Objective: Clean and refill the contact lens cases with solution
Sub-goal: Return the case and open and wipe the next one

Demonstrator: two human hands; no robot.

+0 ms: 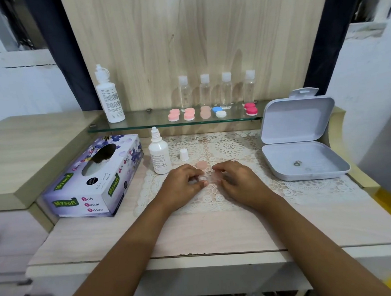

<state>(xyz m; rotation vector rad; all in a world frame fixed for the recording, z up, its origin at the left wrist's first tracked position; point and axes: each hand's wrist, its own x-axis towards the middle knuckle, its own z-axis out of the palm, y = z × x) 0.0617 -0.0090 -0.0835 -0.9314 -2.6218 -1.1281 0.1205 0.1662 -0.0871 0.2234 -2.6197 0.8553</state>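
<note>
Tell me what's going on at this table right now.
A person is working on a lens case on the lace mat. The left hand pinches it; the right hand has curled fingers at its other end, contact unclear. A pink cap lies just behind. The small solution bottle stands uncapped, its white cap beside it. More cases wait on the glass shelf.

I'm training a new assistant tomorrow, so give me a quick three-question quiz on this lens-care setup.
1. True or false: the small solution bottle on the mat is uncapped.
2. How many clear bottles stand on the glass shelf?
3. The left hand and right hand together hold: A a toothbrush; B a clear lens case; C a comb.
Key: 1 true; 2 four; 3 B.
</note>
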